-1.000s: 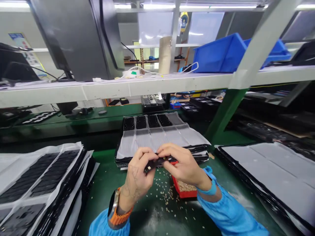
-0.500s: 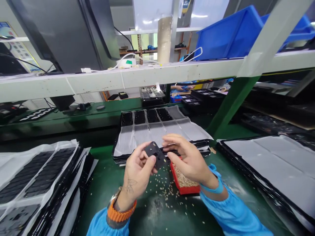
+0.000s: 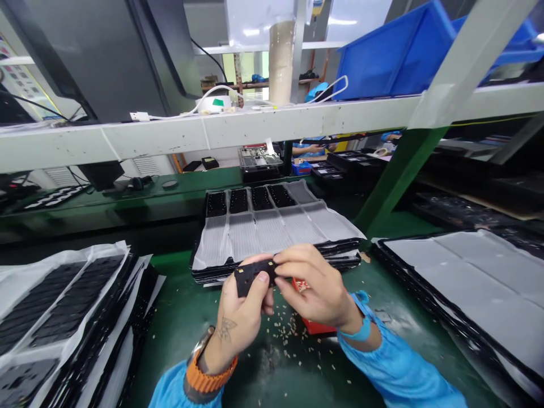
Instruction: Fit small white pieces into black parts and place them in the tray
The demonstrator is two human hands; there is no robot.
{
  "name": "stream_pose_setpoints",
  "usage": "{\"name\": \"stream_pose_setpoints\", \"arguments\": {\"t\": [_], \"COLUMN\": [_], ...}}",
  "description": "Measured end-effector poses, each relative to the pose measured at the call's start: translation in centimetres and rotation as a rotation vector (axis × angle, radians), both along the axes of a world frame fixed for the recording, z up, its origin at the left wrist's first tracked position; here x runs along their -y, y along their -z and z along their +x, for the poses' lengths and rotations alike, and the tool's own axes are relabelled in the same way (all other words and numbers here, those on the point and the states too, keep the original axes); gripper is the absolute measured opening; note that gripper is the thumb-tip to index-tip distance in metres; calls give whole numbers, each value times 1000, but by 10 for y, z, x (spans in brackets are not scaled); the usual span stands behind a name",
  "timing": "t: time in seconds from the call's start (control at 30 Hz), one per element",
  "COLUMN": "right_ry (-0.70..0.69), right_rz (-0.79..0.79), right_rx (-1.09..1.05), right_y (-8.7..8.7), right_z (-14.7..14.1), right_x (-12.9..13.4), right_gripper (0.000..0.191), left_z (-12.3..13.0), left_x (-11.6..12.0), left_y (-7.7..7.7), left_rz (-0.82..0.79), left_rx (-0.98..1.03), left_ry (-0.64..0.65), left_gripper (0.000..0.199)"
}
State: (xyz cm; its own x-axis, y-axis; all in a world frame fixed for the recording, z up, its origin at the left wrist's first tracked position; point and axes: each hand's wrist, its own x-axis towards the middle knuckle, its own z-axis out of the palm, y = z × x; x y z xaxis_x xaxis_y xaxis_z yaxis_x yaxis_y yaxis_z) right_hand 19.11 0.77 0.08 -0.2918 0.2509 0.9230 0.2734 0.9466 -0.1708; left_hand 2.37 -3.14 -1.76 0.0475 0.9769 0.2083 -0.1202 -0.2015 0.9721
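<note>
My left hand [image 3: 243, 311] is closed around a black flat plastic part [image 3: 249, 276], its thumb across the face. Small pale pieces show on that face near the ends. My right hand [image 3: 318, 286] has its fingertips pinched at the part's right end; whether a small piece is between them is hidden. Below my right hand sits a red tray [image 3: 317, 327] of small beige pieces, mostly covered by the hand. More of these small pieces [image 3: 289, 328] lie scattered on the green tabletop [image 3: 272, 368].
A stack of black trays with white liners [image 3: 276, 229] stands ahead, several black parts in its back row. Other stacks are at left [image 3: 63, 317] and right [image 3: 467, 283]. A white shelf edge [image 3: 246, 129] crosses above, with a blue bin [image 3: 382, 62]. A co-worker's hands [image 3: 312, 149] show behind.
My left hand has turned the black part so it lies more level. My right hand has moved left and down, from hovering apart to touching the part's right end.
</note>
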Motion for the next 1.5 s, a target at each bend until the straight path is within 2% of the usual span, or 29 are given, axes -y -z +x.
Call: {"name": "stream_pose_setpoints", "arguments": {"t": [0.1,0.3,0.43,0.53,0.7,0.97,1.27,1.5], "right_ry": [-61,-62,-78,-102,-145,-149,-104,-105], "right_rz": [72,47,27,-2,-23,10,9,9], "right_rx": [81,123,114,90,119,119,138,165], "right_y": [1,-1,-2,-1,-2,-4,-4,-4], "right_z": [-1,-2,-5,-4,0,2,2,3], "right_x": [1,7,12,13,11,9,4,2], "right_gripper": [22,23,26,22,15,13,12,8], "left_z": [0,-9,-12,-13,-17,-18,-14,-15], "left_x": [4,9,9,9,8,7,-1,-4], "left_y": [1,7,5,0,-4,-5,0,0], "left_rz": [65,228,376,479,544,508,354,327], "left_rx": [-5,-189,-317,-405,-506,-456,-350,-373], "left_ry": [-57,-190,-281,-284,-214,-158,-149,-117], "left_gripper": [41,34,28,26,29,28,26,26]}}
